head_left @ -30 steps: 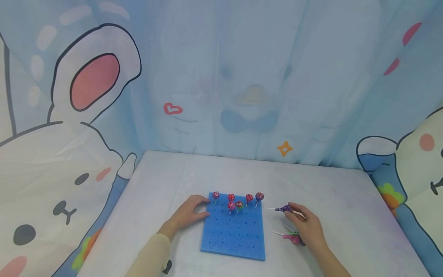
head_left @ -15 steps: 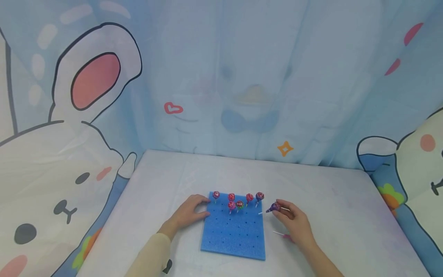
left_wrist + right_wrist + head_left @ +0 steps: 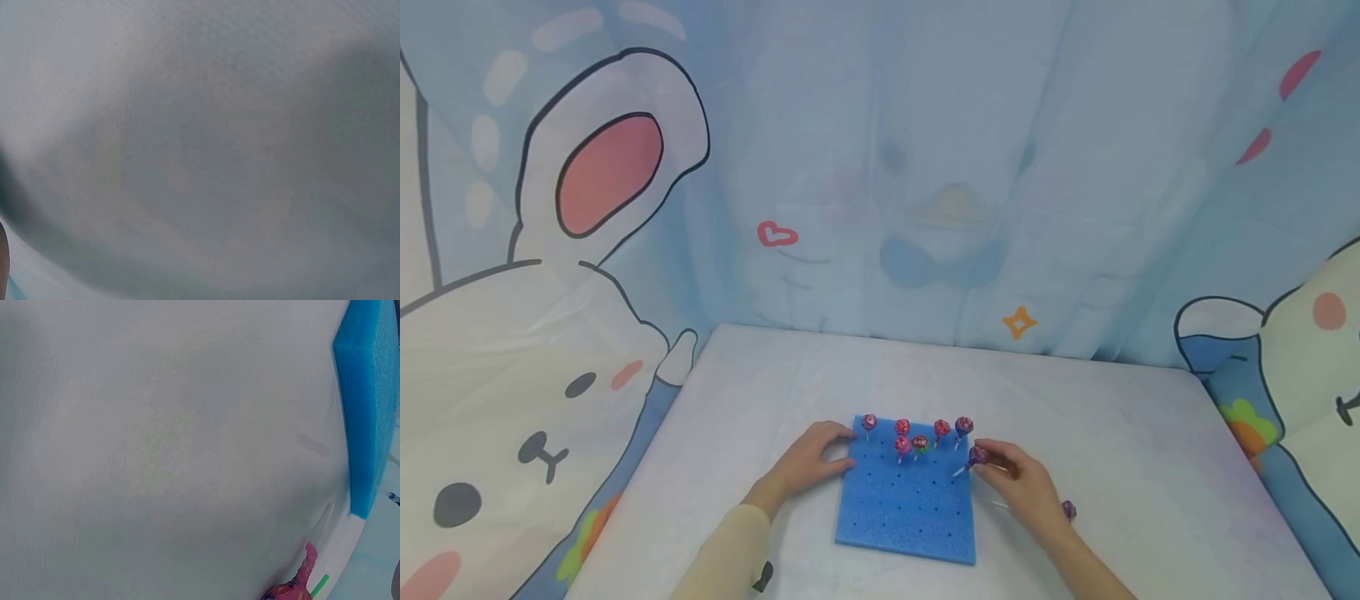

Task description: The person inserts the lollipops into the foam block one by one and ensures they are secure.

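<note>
A blue foam board with rows of small holes lies on the table. Near its left edge is my left hand, thumb and fingers spread and fingertips at the edge. My right hand pinches a purple-wrapped lollipop by its head, over the board's right side. Its white stick slants down and left over the foam. Several lollipops stand in the far part of the board, among them a dark purple one at the far right corner and a green-and-red one.
Beside the board, loose lollipops lie on the table, partly hidden by the right arm; one purple head shows. The right wrist view shows a pink-wrapped lollipop near the foam's side. A printed curtain hangs behind the table.
My right hand has carried the purple lollipop left from above the table to the board's right edge, and its stick has tipped downward. The left hand has stayed in place.
</note>
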Action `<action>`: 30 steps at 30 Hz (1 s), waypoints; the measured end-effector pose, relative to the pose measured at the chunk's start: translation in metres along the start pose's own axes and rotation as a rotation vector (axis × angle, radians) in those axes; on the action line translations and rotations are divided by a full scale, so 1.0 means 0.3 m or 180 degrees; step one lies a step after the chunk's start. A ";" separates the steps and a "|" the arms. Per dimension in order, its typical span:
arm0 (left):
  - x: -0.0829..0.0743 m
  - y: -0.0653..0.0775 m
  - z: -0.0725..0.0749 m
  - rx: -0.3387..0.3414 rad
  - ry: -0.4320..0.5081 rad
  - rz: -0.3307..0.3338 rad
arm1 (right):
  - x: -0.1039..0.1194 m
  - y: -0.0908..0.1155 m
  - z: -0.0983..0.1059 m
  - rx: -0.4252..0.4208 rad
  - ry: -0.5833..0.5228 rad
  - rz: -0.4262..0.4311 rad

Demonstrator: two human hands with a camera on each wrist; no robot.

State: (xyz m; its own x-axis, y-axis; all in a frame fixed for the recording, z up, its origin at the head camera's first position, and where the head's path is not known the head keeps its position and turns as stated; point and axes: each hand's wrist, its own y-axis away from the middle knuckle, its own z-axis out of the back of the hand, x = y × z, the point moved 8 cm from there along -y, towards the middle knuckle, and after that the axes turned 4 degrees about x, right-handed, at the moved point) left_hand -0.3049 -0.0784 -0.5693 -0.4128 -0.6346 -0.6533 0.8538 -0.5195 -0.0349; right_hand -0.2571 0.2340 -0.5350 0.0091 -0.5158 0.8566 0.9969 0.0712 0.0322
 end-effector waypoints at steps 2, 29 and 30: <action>-0.002 0.000 0.001 -0.0020 -0.0004 -0.0029 | 0.002 0.000 -0.007 0.0018 0.0038 0.0015; 0.006 -0.002 -0.006 0.0047 0.0017 0.0075 | 0.006 -0.001 -0.045 0.0056 0.0012 0.0050; 0.007 -0.002 -0.006 0.0047 0.0022 0.0077 | 0.004 -0.002 -0.050 0.0066 -0.0018 0.0043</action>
State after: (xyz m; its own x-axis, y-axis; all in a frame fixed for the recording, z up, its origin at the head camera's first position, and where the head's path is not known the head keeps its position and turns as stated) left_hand -0.3058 -0.0783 -0.5721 -0.3899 -0.6432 -0.6590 0.8587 -0.5124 -0.0078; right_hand -0.2564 0.2206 -0.5416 0.0221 -0.5098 0.8600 0.9949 0.0958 0.0312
